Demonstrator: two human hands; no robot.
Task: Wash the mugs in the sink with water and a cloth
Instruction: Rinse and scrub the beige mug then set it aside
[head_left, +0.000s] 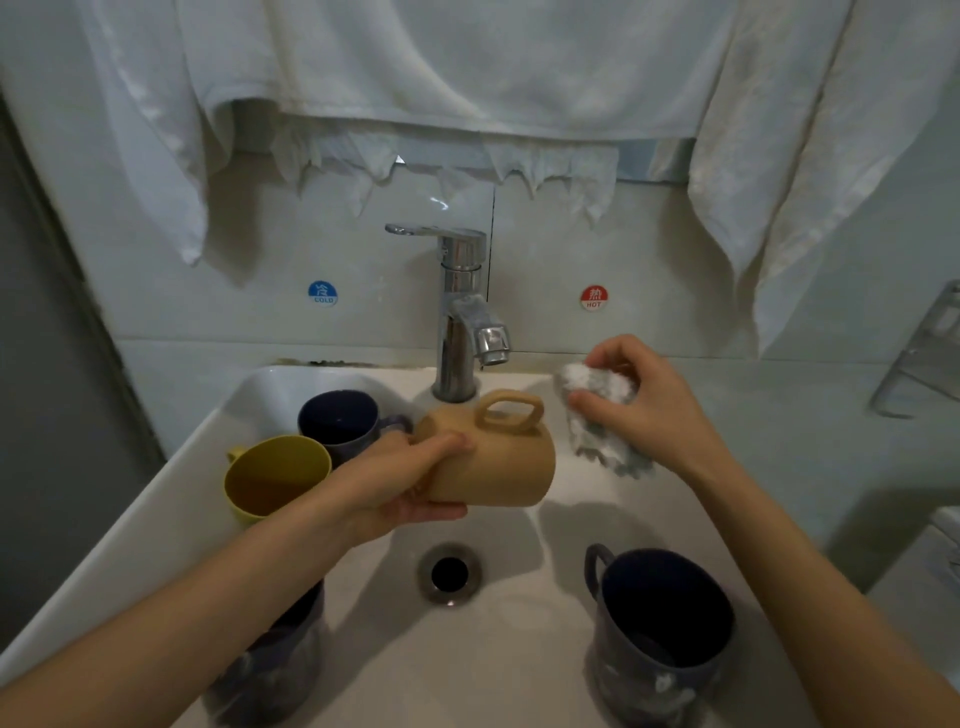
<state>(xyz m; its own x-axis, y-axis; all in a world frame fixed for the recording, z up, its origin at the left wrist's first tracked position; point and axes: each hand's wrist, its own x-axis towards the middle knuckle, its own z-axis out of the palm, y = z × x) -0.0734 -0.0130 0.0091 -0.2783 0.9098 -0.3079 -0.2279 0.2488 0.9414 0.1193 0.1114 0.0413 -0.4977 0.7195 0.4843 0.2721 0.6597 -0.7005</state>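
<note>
Tan mug (493, 462) is being held on its side above the sink (156, 493), over the drain (449, 574), handle up, mouth facing right. It is being gripped at the base end by the left hand (400, 483), fingers curled round it. White cloth (597, 410) is being held bunched in the right hand (644, 400), just beside the mug's mouth; contact can't be told. Yellow mug (270, 478) and navy mug (337, 421) are sitting back-left, two dark mugs (660, 634) front-left and front-right. Faucet (460, 306) is standing behind.
</note>
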